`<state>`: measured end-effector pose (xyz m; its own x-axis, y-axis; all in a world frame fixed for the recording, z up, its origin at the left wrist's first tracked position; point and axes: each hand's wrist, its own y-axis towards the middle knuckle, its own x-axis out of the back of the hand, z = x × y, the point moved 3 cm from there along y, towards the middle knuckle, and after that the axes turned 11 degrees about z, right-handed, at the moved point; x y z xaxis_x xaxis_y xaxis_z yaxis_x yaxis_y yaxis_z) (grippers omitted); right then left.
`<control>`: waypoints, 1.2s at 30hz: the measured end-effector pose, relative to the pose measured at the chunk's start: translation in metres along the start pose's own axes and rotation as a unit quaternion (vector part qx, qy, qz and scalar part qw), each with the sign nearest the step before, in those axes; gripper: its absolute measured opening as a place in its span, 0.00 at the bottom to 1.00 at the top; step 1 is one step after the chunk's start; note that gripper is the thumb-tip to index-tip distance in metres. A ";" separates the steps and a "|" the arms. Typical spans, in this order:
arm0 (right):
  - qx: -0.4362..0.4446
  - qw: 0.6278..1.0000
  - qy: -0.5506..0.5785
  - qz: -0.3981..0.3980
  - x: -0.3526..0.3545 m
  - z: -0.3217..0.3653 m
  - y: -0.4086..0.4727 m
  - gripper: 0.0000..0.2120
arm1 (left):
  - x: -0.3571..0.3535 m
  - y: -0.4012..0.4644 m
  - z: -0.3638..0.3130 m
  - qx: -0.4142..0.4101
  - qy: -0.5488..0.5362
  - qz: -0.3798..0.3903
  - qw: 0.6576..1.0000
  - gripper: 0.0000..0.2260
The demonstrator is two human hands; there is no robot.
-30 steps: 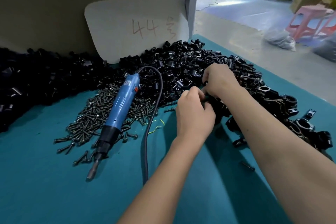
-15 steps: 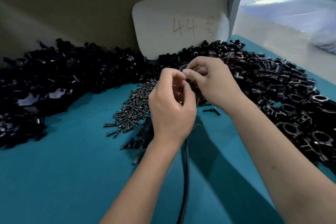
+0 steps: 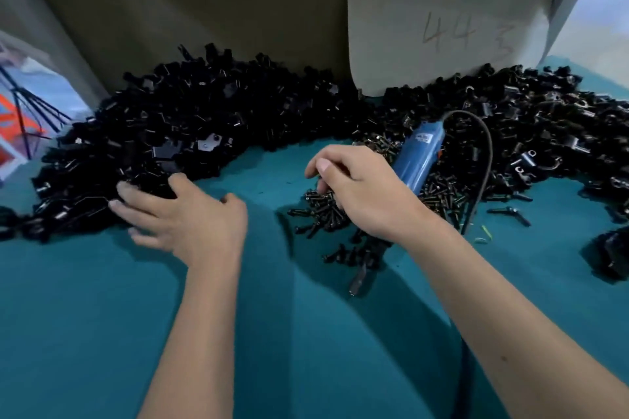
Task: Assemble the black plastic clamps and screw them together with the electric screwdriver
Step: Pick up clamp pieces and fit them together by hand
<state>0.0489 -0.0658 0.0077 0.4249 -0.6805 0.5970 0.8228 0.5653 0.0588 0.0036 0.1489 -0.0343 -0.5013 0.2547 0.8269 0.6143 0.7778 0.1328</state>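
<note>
A large heap of black plastic clamp parts [image 3: 187,126] lies at the left and back of the teal table [image 3: 85,316]. My left hand [image 3: 183,214] reaches into its near edge with fingers spread, touching the parts; it is blurred. A second heap of clamp parts [image 3: 544,119] lies at the right. Between them is a pile of black screws [image 3: 320,214]. My right hand [image 3: 367,194] hovers over the screws with fingers curled downward; what it holds is hidden. The blue electric screwdriver [image 3: 418,160] lies on the screws just behind that hand, with its bit [image 3: 357,282] pointing towards me.
A cardboard sign marked "44" [image 3: 442,27] leans against the back wall. The screwdriver's black cable [image 3: 486,153] arcs up and runs down the right side of the table. A loose clamp [image 3: 612,255] lies at the far right. Bare teal surface lies in front.
My hands have separated from working together on a clamp. The left hand has gone out to the left heap and the right hand has dropped over the screws. The view has swung left.
</note>
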 end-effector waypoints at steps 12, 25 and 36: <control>0.018 0.999 0.032 0.005 -0.008 -0.001 -0.001 0.10 | -0.022 -0.013 -0.024 -0.092 -0.081 0.102 0.987 0.13; 0.028 0.985 0.124 -0.113 0.012 -0.022 0.001 0.11 | -0.028 -0.033 -0.048 -0.157 -0.357 0.118 0.913 0.11; 0.051 0.936 0.299 -0.180 0.029 -0.027 -0.002 0.09 | -0.032 -0.047 -0.066 -0.037 -0.696 0.358 0.621 0.08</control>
<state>0.0697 -0.0994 0.0030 0.2876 -0.9573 -0.0288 0.9256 0.2702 0.2649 0.0316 0.0663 -0.0312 -0.0934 0.8102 -0.5787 0.9839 0.1640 0.0708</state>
